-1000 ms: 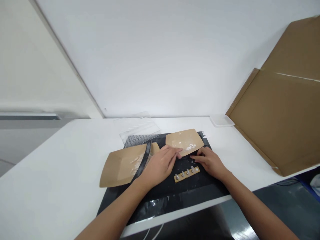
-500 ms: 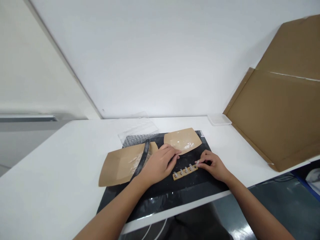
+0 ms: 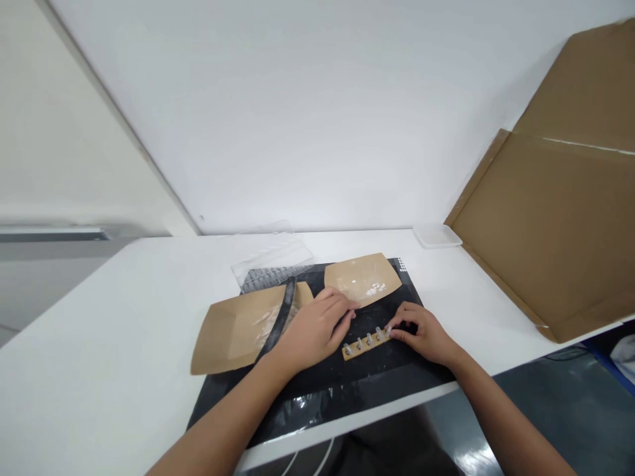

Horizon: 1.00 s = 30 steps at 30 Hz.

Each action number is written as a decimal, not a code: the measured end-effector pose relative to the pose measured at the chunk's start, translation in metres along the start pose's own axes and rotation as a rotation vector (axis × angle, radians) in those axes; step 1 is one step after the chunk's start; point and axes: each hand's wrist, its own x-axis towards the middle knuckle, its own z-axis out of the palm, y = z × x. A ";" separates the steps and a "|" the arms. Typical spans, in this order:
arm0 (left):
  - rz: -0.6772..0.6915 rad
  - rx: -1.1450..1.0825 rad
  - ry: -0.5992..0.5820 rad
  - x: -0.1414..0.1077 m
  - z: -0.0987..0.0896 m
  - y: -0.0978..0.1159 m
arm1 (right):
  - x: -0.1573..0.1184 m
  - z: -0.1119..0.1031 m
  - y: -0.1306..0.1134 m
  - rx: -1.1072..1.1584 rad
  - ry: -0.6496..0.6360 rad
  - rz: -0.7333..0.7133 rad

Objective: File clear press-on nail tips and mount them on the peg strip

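A narrow tan strip (image 3: 366, 344) lies on the black mat (image 3: 317, 390), with several small clear pieces (image 3: 369, 339) standing along it in a row. At the strip's right end, my right hand (image 3: 421, 332) pinches another small clear piece (image 3: 389, 330) between thumb and fingertips, down at the strip. My left hand (image 3: 317, 330) rests palm down left of the strip, fingers loosely extended and nothing visible in them. Its fingertips are at the near edge of a brown paper tray (image 3: 342, 274) that has small clear bits in it.
A larger brown tray (image 3: 223, 330) with clear plastic inside sits under a curved black band (image 3: 282, 317), partly behind my left arm. Clear plastic sheets (image 3: 272, 254) lie farther back. A shallow clear container (image 3: 436, 237) and a big open cardboard box (image 3: 555, 231) stand to the right.
My right hand has lowered the small clear piece onto the strip's right end. My left hand has barely moved, and the view has shifted slightly.
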 end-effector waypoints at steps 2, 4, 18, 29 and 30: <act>0.005 0.005 0.001 0.000 0.000 0.000 | 0.000 0.000 -0.001 -0.001 -0.006 -0.004; 0.012 0.005 -0.001 0.000 -0.001 0.000 | 0.001 0.000 -0.001 0.007 -0.006 -0.015; 0.026 0.031 -0.021 0.001 -0.002 0.001 | -0.001 -0.001 -0.007 -0.092 -0.053 -0.080; 0.057 0.027 -0.028 0.000 -0.003 0.001 | -0.001 -0.003 -0.009 -0.077 -0.053 -0.050; 0.056 0.028 -0.028 0.000 -0.003 0.001 | -0.001 -0.002 -0.008 -0.086 -0.050 -0.050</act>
